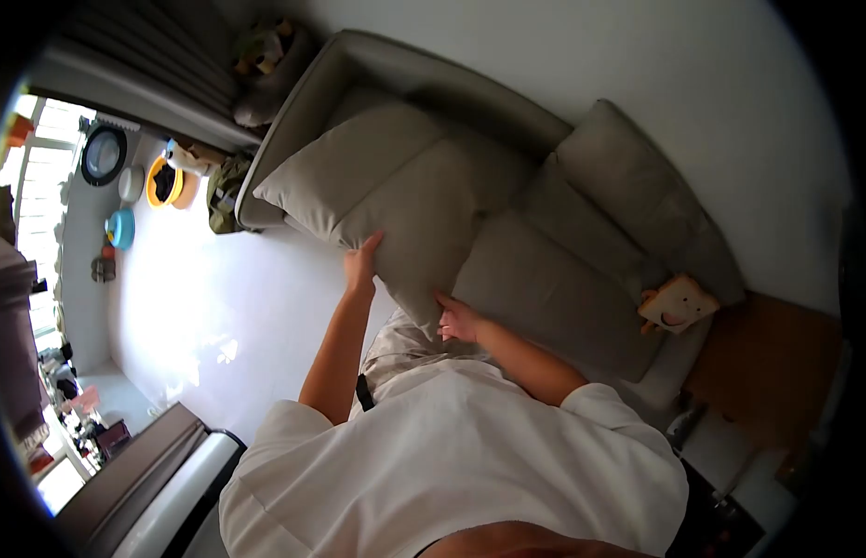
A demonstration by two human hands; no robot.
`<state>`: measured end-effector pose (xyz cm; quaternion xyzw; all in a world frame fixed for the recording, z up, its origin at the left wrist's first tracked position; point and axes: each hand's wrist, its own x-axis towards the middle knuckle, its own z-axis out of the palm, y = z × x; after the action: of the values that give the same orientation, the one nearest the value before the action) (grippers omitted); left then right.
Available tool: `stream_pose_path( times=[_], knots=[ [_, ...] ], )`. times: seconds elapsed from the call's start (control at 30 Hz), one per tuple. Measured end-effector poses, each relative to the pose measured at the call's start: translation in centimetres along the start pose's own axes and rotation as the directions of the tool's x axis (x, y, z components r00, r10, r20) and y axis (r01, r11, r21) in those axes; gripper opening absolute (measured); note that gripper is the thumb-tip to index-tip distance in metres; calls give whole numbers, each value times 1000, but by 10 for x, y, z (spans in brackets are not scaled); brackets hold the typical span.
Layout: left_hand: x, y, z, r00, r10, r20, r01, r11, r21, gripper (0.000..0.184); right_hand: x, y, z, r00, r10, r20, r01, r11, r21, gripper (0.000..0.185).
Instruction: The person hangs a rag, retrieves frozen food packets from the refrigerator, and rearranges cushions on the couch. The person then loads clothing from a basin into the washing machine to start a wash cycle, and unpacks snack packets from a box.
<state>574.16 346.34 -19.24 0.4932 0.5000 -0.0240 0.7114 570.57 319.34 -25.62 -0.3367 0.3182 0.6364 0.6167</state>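
A large grey-beige cushion (386, 177) lies tilted over the left part of the grey sofa (554, 270), its near corner hanging towards my lap. My left hand (362, 265) grips the cushion's lower left edge, fingers curled onto the fabric. At the near corner, my right hand (459, 319) holds the cushion's edge, with the index finger reaching up along it. Another grey cushion (628, 177) leans against the sofa's back on the right.
A toast-shaped plush (678, 304) sits at the sofa's right end beside a wooden table (768, 367). A green bag (230, 193), a yellow basin (160, 183) and a blue basin (121, 229) stand on the floor at the left. A washing machine (104, 154) is behind.
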Motion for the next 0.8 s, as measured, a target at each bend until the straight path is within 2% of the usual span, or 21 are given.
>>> stream_pose_path(
  times=[0.03,0.07,0.1,0.13,0.17,0.23,0.27,0.3,0.37,0.4,0.43,0.47,0.5,0.57,0.6,0.63,0.7,0.73,0.77,0.8],
  knots=[
    [-4,8,2,1000,13,16,-13,1000,12,60,-7,2,0,1000,-21,6,21,1000,9,92],
    [-7,14,2,993,-29,118,23,998,55,55,-16,8,-3,968,-248,-40,250,968,39,91],
    [-12,22,5,973,-77,218,56,993,101,51,-32,7,5,883,-460,-97,466,883,56,90],
    [-13,32,1,957,-115,267,81,988,134,62,-31,0,-8,874,-464,-149,482,866,135,78],
    [-12,40,-5,952,-112,284,74,987,142,62,-30,-6,-20,862,-466,-200,502,839,210,66],
    [-1,57,-24,978,-174,116,185,979,-89,83,-48,-29,-12,719,-645,-258,694,682,230,53],
    [36,49,-40,992,-123,23,124,990,-66,101,-55,-34,-1,713,-647,-269,700,673,237,53],
    [71,46,-56,998,-58,11,59,994,-95,108,-64,-36,11,592,-745,-308,792,608,51,52],
    [121,68,-82,971,-141,191,169,975,-144,110,-77,-51,36,441,-836,-326,849,507,-149,52],
    [122,85,-80,968,-143,208,173,976,-135,110,-77,-57,40,393,-856,-336,859,472,-198,49],
    [115,113,-77,971,-57,232,65,998,-27,101,-76,-63,43,350,-872,-342,869,438,-230,46],
    [111,139,-71,964,34,264,-54,996,70,92,-73,-71,34,346,-869,-354,879,432,-202,44],
    [116,160,-65,960,33,278,-55,996,72,92,-66,-79,17,353,-862,-363,890,429,-156,41],
    [132,199,-45,909,229,349,-332,904,270,65,-64,-108,-20,344,-855,-387,911,403,-81,38],
    [139,218,-24,875,294,383,-398,890,225,48,-70,-134,-31,314,-856,-411,924,375,-74,36],
    [145,237,-2,793,387,470,-540,804,250,48,-80,-158,-36,279,-853,-441,935,346,-78,36],
    [143,291,53,762,356,541,-524,830,192,49,-116,-225,-10,199,-834,-515,957,278,-80,34],
    [139,321,84,812,235,534,-352,927,127,50,-140,-260,10,281,-804,-524,960,237,151,33],
    [148,340,110,788,232,570,-329,942,71,50,-165,-295,30,360,-769,-529,912,171,372,32],
    [155,353,132,765,228,602,-299,954,18,50,-181,-321,28,399,-837,-374,830,156,535,32]
  ],
)
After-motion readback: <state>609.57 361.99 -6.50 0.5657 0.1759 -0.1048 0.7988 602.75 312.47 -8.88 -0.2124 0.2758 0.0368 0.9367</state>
